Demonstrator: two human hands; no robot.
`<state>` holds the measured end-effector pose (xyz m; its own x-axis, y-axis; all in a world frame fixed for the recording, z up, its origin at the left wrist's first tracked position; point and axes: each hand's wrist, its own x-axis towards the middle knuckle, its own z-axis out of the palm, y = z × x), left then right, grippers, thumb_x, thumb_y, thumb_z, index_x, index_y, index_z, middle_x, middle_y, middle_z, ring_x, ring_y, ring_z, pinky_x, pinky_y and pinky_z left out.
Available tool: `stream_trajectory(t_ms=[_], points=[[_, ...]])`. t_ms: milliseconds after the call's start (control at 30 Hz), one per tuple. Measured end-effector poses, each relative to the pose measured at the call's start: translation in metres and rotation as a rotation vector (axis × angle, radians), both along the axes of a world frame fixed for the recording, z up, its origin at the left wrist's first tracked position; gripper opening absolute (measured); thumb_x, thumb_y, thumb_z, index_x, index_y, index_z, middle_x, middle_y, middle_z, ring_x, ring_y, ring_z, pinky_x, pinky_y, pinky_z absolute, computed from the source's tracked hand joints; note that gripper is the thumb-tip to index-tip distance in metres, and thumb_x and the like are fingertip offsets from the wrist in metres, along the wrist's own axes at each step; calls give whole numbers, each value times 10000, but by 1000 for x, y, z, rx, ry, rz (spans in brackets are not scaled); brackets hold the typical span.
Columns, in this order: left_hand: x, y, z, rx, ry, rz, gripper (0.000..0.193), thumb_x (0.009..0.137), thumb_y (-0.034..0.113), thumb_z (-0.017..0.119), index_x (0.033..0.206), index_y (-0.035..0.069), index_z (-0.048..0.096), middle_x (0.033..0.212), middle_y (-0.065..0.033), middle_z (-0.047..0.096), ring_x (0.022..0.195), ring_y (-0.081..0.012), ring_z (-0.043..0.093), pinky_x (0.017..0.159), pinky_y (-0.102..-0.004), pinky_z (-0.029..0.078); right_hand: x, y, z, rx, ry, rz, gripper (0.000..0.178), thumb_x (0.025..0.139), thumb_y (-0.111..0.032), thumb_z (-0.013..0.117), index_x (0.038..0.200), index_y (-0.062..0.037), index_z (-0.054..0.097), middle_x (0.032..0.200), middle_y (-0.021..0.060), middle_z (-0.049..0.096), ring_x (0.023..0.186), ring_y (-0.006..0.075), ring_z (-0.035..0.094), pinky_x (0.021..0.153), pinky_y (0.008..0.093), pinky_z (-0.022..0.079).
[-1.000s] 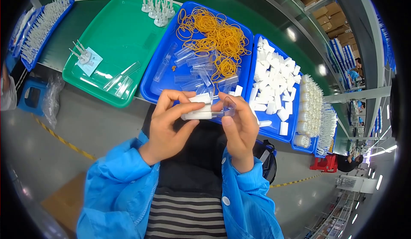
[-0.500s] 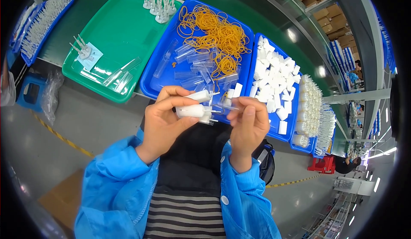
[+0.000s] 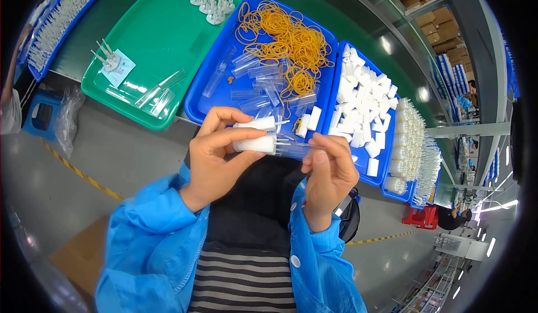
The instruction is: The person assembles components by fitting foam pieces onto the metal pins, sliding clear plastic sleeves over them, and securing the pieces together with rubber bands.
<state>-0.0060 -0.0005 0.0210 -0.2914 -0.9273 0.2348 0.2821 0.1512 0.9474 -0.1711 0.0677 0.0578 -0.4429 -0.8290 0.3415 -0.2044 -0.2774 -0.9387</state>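
My left hand (image 3: 214, 159) is closed around a small bunch of white cylindrical pieces (image 3: 253, 145) with thin white stems that point right. My right hand (image 3: 329, 175) pinches the far end of a clear plastic tube (image 3: 296, 150), whose near end lies at the stems of the lower piece. Whether the tube has slid over those stems I cannot make out. Just beyond both hands is a blue tray (image 3: 196, 102) with loose clear tubes (image 3: 268, 80), a heap of yellow rubber bands (image 3: 288, 41) and two white blocks (image 3: 309, 123).
To the left, a green tray (image 3: 151, 38) bears stemmed white pieces (image 3: 216, 7), a paper slip (image 3: 122, 74) and clear tubes. White foam-like blocks (image 3: 364, 94) fill a blue tray at right, beside rows of stemmed pieces (image 3: 409, 139). A blue stool (image 3: 42, 116) stands at lower left.
My right hand has shifted slightly right and down. The clear tube now lies more nearly in line with the white pieces' stems. My left hand keeps its hold.
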Motion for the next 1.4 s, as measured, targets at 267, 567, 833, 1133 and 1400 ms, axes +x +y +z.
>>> stream_trajectory(t_ms=[267, 567, 833, 1133, 1400], points=[[-3, 2, -1, -137, -149, 132, 363, 649, -29, 832, 989, 81, 772, 1061, -84, 557, 979, -201, 604, 789, -283, 529, 2, 3, -1, 40, -8, -6, 191, 916, -25, 622, 1078, 67, 664, 943, 105, 587, 692, 121, 631, 569, 218, 535], [0, -2, 3, -343, -271, 172, 348, 650, -27, 833, 974, 84, 771, 1057, -101, 568, 935, -198, 624, 725, -257, 531, 7, -2, -8, -51, 103, -49, 166, 916, 1, 562, 1046, 59, 648, 936, 103, 557, 635, 108, 575, 550, 213, 485], [4, 0, 6, -333, -247, 158, 295, 678, -38, 819, 950, 61, 762, 1053, -92, 559, 968, -218, 627, 738, -287, 543, 11, -5, -9, -80, 148, -33, 156, 912, 5, 566, 1034, 62, 645, 941, 105, 547, 648, 120, 592, 578, 219, 493], [-4, -1, -8, -295, -154, 159, 274, 689, -50, 801, 941, 44, 751, 1036, -108, 552, 1001, -266, 650, 733, -301, 564, 4, -12, -9, -31, 89, 39, 169, 905, 18, 624, 1059, 86, 640, 961, 107, 557, 715, 130, 647, 618, 239, 562], [-2, -8, -8, -336, -149, 156, 295, 673, -52, 797, 947, 39, 740, 1039, -111, 545, 1024, -292, 638, 825, -361, 549, 7, -12, 0, -88, 520, -45, 236, 806, 77, 694, 1038, 39, 683, 895, 127, 609, 697, 154, 640, 586, 226, 524]])
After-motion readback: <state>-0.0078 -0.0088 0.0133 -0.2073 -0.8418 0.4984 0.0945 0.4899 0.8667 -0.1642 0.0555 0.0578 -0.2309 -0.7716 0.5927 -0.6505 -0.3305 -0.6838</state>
